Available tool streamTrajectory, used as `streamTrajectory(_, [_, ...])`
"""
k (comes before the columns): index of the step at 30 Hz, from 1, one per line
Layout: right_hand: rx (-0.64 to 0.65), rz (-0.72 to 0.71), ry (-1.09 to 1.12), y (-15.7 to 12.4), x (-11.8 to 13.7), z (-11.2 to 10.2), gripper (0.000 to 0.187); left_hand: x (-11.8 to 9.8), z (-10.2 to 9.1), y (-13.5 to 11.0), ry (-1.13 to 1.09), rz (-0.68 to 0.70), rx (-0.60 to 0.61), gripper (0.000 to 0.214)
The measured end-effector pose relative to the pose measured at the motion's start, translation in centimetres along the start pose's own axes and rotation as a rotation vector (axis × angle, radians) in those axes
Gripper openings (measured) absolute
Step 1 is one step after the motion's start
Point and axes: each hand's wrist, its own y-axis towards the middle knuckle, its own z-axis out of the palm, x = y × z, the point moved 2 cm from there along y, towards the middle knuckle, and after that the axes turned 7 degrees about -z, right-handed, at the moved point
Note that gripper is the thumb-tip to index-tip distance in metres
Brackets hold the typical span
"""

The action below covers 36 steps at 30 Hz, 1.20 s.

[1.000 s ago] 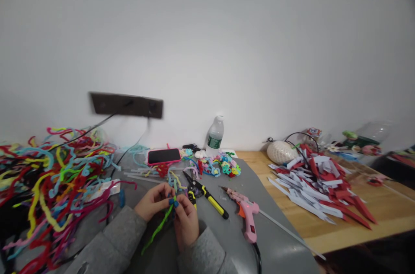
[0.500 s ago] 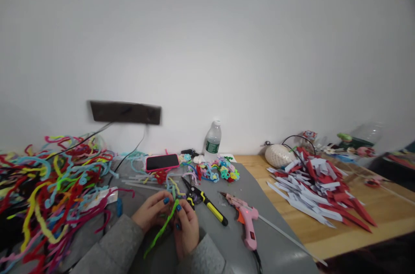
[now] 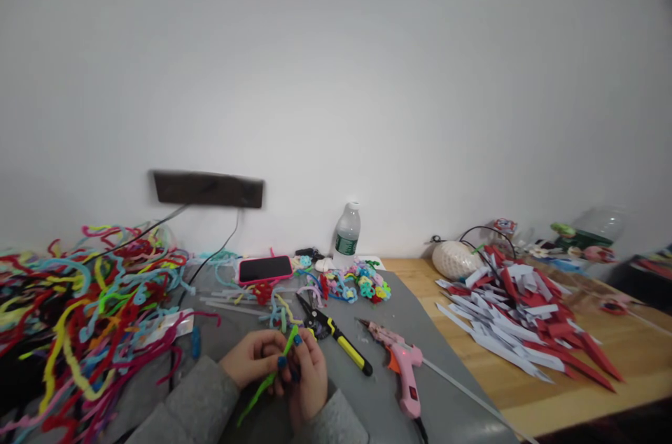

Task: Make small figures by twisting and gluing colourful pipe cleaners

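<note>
A bright green pipe cleaner (image 3: 257, 396) is pinched between my two hands, one end pointing up past the fingers and the long tail hanging down to the lower left. My left hand (image 3: 250, 360) has its thumb pressed to the stem, fingers curled behind. Close beside it, my right hand (image 3: 309, 375) grips the same stem near its top with thumb and forefinger. Just right of the hands lie black-and-yellow pliers (image 3: 341, 346), their jaws toward the back. Farther right rests a pink glue gun (image 3: 405, 374) with a glue stick (image 3: 467, 395) in its rear.
A heap of coloured pipe cleaners (image 3: 99, 311) spreads over the left side. Behind my hands are a phone (image 3: 265, 269), pipe-cleaner flowers (image 3: 362, 283) and a water bottle (image 3: 346, 234). Red and white paper strips (image 3: 525, 318) cover part of the wooden table (image 3: 504, 398) at right.
My left thumb has moved down and right along the green pipe cleaner, closer to my right fingers. The whole view has shifted slightly; the tools lie as before.
</note>
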Motion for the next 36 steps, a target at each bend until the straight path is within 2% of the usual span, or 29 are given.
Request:
streamTrajectory(9, [0.049, -0.055, 0.059, 0.2, -0.2, -0.3, 0.027, 0.4, -0.5, 0.2, 0.036, -0.005, -0.056, 0.036])
streamTrajectory(17, [0.073, -0.035, 0.127, 0.1, 0.1, 0.4, 0.026, 0.1, -0.8, 0.1, 0.036, 0.016, -0.155, 0.033])
streamTrajectory(26, [0.137, -0.024, 0.026, 0.2, 0.3, 0.4, 0.027, -0.9, -0.7, -0.3, 0.010, 0.080, -0.222, 0.029])
streamTrajectory(36, [0.230, -0.015, 0.002, 0.2, -0.3, -0.2, 0.028, -0.7, -0.4, -0.3, -0.027, 0.036, -0.192, 0.031])
